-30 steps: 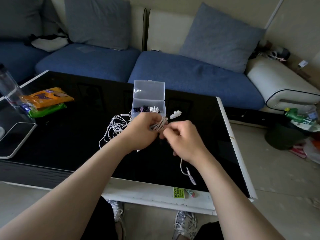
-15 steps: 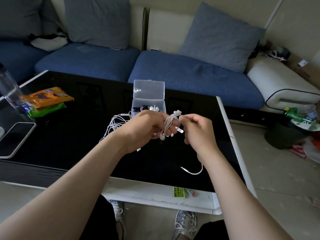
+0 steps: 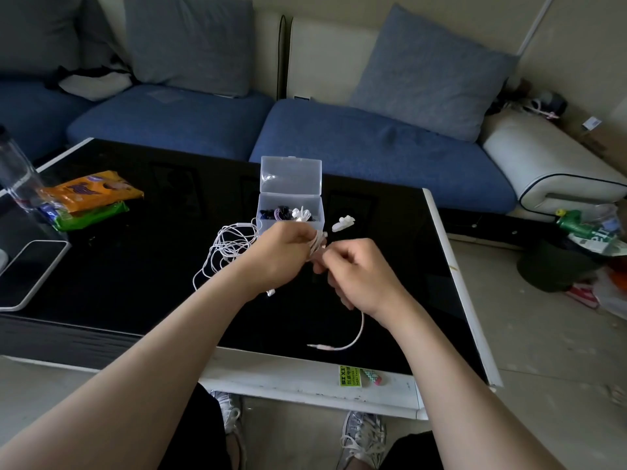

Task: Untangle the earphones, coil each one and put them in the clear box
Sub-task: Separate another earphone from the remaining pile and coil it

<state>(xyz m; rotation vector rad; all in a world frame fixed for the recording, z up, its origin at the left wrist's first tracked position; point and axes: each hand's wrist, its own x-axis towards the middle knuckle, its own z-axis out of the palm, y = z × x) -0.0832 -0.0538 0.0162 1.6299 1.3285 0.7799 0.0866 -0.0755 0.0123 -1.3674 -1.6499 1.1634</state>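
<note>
**Coil in hand, box just behind**

Left hand has its fingers curled round a small white coil. Right hand pinches the cord just beside it, though the knuckles hide the exact grip. The loose tail drops below the right wrist, with its jack down by the near edge of the glossy black table.

Just behind the hands is the clear box. It's plastic, with the lid standing open and dark and white earphones inside. Left of it is one thin white tangle, partly covered by the left wrist. There's one small white piece right of the box.

Far left are two crinkly snack packs, orange and green, plus one clear bottle and one phone. A blue fabric sofa runs along the far side.
</note>
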